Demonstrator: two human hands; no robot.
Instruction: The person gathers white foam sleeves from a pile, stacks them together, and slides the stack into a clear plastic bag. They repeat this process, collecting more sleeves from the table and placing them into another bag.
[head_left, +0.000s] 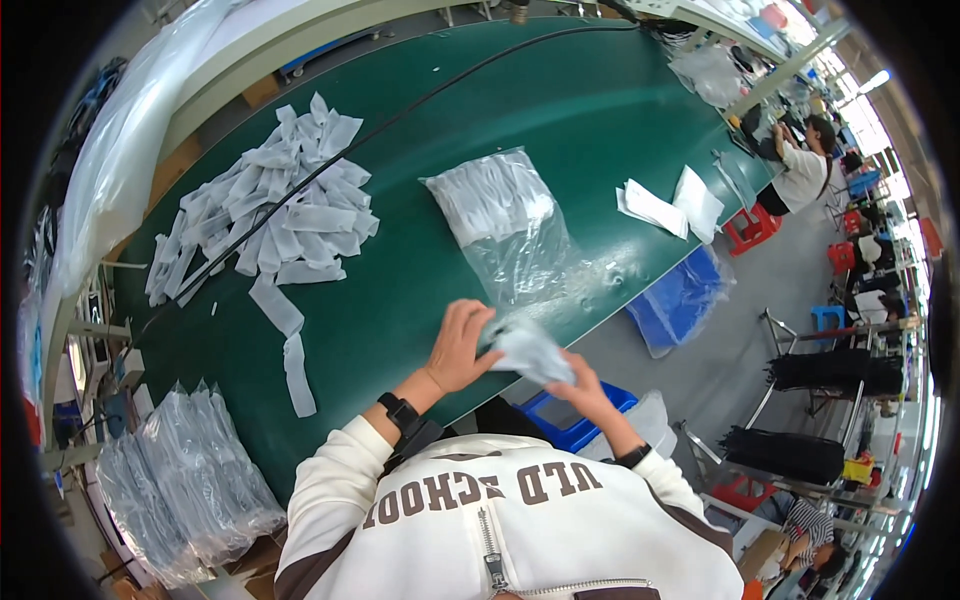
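Note:
A small whitish, translucent packet (pixel 532 352), smeared by motion, hangs over the near edge of the green table. My right hand (pixel 582 388) pinches it at its lower right corner. By its left side, my left hand (pixel 460 348) is curved with a gap between thumb and fingers; the thumb tip comes close to the packet, and I cannot tell whether it touches. Beyond both hands lies a large clear plastic bag (pixel 505 215), its far half filled with a row of similar whitish packets. A loose heap of such packets (pixel 290 200) covers the table's left side.
A black cable (pixel 400 110) crosses above the green table (pixel 390 290). White flat pieces (pixel 655 208) lie at the right edge, near a blue plastic bag (pixel 680 300). Filled clear bags (pixel 190 480) stand lower left. A blue plastic stool (pixel 570 430) is below my right hand. Other people sit at right.

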